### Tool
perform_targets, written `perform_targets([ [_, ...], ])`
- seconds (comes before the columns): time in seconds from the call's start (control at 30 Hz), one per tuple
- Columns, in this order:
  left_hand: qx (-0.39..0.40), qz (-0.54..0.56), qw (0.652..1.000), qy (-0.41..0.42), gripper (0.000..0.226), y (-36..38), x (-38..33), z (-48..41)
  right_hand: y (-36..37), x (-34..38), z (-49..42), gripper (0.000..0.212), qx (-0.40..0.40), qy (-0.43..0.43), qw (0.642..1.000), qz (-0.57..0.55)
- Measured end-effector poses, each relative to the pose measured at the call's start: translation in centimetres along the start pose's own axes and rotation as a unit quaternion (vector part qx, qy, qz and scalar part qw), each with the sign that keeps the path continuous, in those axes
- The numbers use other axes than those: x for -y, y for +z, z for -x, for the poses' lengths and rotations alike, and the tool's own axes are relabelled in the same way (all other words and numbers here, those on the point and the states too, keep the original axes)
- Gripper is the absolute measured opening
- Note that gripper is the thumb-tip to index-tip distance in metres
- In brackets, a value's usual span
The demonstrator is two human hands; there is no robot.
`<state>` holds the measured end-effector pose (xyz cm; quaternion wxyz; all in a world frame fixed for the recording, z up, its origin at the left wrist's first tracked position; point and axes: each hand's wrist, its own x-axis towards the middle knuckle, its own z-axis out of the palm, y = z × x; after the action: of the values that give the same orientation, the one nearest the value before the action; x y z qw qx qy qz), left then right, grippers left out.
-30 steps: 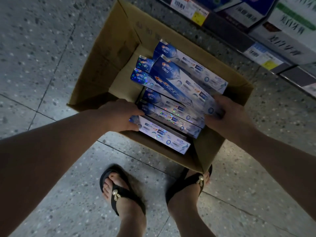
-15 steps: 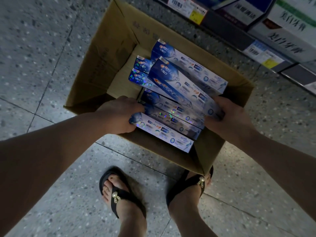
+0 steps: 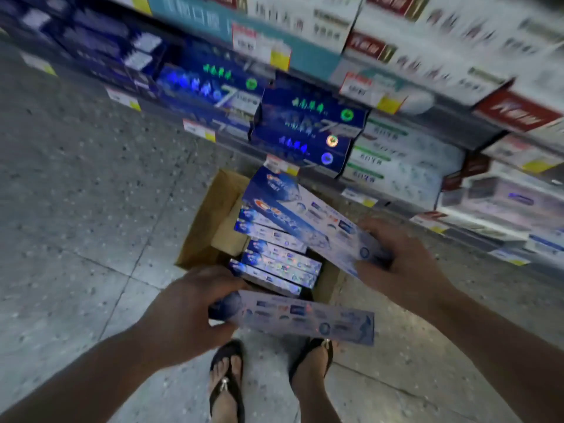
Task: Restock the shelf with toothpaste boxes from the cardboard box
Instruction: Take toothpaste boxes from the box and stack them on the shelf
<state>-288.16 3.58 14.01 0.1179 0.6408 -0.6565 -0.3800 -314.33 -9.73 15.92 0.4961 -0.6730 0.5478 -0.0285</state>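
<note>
Cardboard box point(image 3: 210, 215) near shelf point(image 3: 476, 141), left hand point(image 3: 186, 315), right hand point(image 3: 406, 261), fingers point(image 3: 377, 228) grasping toothpaste boxes point(image 3: 308, 319)

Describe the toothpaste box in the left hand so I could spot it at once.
Find the open cardboard box on the floor below the shelves. Just on its near side, above the sandalled feet, the left hand grips one long toothpaste box by its dark-blue end. Unlike its neighbours, it is held alone, outside the cardboard box.

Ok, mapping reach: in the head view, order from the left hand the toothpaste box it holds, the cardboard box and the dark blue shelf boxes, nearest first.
1. toothpaste box: in the left hand.
2. cardboard box: floor, just ahead.
3. dark blue shelf boxes: farthest, beyond it.
</note>
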Motion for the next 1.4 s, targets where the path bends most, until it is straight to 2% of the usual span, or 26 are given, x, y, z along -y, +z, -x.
perform_targets([
  [0.13,-0.023,-0.002,0.997,0.07,0.053,-5.6,-6.4,2.8,-5.8,5.5,6.5,0.049,-0.033,-0.03,0.999,0.006],
  [0.3,-0.04,-0.027,0.992,0.116,0.05,-12.5,-14.7,6.4,-12.8,10.8,17.2,0.036,-0.135,0.014,0.991,-0.002],
  [0.47,-0.016,-0.046,0.978,0.205,0.05,-19.1,-26.7,9.8,-19.4,14.0,31.2,0.037,-0.263,0.04,0.964,-0.026],
  [0.6,0.001,-0.051,0.965,0.258,0.047,-20.4,-35.8,11.0,-23.4,14.6,41.5,0.032,-0.359,0.034,0.932,-0.027],
  [0.7,0.031,-0.039,0.956,0.289,0.047,-19.4,-42.6,11.6,-26.1,13.6,49.0,0.03,-0.416,0.053,0.908,-0.024],
  [0.8,0.073,-0.018,0.949,0.305,0.036,-17.2,-49.4,12.2,-28.9,10.9,56.3,0.035,-0.458,0.086,0.884,-0.009],
  [0.9,0.104,-0.003,0.944,0.313,0.041,-13.8,-56.6,12.6,-31.5,7.1,63.7,0.026,-0.498,0.108,0.86,-0.003],
  [1.0,0.111,-0.011,0.938,0.329,0.04,-9.2,-63.8,12.9,-34.5,2.4,70.8,0.041,-0.521,0.127,0.844,-0.002],
  [1.1,0.108,-0.013,0.937,0.332,0.041,-4.3,-70.3,13.0,-37.5,-2.1,77.3,0.036,-0.534,0.137,0.834,0.005],
  [1.17,0.109,-0.003,0.938,0.329,0.043,-1.8,-74.2,13.2,-39.5,-4.4,80.8,0.028,-0.54,0.136,0.83,0.005],
  [1.4,0.108,-0.023,0.931,0.347,0.036,2.8,-84.6,12.8,-46.5,-8.9,87.1,0.033,-0.57,0.126,0.812,0.03],
])
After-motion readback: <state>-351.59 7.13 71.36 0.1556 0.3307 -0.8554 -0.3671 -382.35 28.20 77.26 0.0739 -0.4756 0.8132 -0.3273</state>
